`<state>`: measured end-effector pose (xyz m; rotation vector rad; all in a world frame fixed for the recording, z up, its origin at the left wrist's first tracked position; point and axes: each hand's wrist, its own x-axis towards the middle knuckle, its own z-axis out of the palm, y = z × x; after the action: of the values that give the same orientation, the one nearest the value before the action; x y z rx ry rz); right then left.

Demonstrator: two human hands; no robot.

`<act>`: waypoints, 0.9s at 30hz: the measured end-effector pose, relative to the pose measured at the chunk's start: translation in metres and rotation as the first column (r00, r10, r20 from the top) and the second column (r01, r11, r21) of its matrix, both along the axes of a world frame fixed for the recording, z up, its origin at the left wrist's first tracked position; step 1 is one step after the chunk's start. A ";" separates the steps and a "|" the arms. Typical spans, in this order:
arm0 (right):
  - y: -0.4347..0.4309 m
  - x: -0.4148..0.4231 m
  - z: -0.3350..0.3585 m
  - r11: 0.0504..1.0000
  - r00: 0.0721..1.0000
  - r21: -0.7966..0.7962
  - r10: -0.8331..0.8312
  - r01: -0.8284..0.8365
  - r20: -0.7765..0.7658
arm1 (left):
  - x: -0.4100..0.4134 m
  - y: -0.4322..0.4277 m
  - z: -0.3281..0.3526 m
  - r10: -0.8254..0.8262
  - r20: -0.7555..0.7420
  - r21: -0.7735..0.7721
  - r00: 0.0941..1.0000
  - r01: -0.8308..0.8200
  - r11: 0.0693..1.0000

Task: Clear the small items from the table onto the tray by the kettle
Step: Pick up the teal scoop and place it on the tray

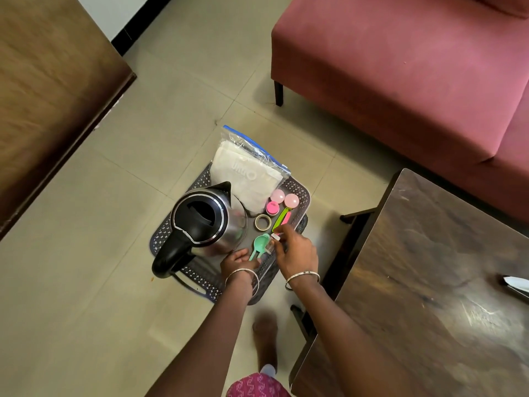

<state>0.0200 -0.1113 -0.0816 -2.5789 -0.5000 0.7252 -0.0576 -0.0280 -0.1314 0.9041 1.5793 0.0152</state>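
Hands (240,260) (296,250) over tray (171,233), left touching green spoon (259,245), kettle (206,222) beside

**Colours on the tray and around it**

I see a dark grey tray (297,186) with a white lattice pattern along its rim. The kettle (210,222) is shiny silver with a black lid and handle. Behind it lies a clear bag (249,167) with a blue strip, white inside. To the right sit two pale pink balls (291,200), a bright pink cap (272,208), a beige tape roll (263,222), a lime green clip (281,219) and a mint green spoon (260,243). The sofa (415,81) is dusky pink, the table (435,282) dark brown, the floor (86,282) beige tile.
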 end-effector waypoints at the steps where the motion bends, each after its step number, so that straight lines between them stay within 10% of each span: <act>1: 0.000 0.000 0.001 1.000 1.000 -0.003 0.003 -0.003 0.004 | -0.004 0.001 -0.001 -0.075 -0.038 0.014 0.996 0.076 0.997; 11: 0.001 0.000 -0.004 0.999 1.000 -0.043 0.022 -0.022 -0.001 | -0.027 0.009 -0.001 -0.242 -0.222 0.217 0.945 0.290 0.932; 27: 0.023 0.001 -0.026 0.983 0.999 -0.183 0.032 -0.030 0.006 | -0.029 0.012 -0.013 0.091 -0.016 0.122 0.996 -0.089 0.989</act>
<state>0.0207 -0.0884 -0.1073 -2.7512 -0.4978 0.8053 -0.0863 -0.0164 -0.1444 0.9286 1.6524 0.1671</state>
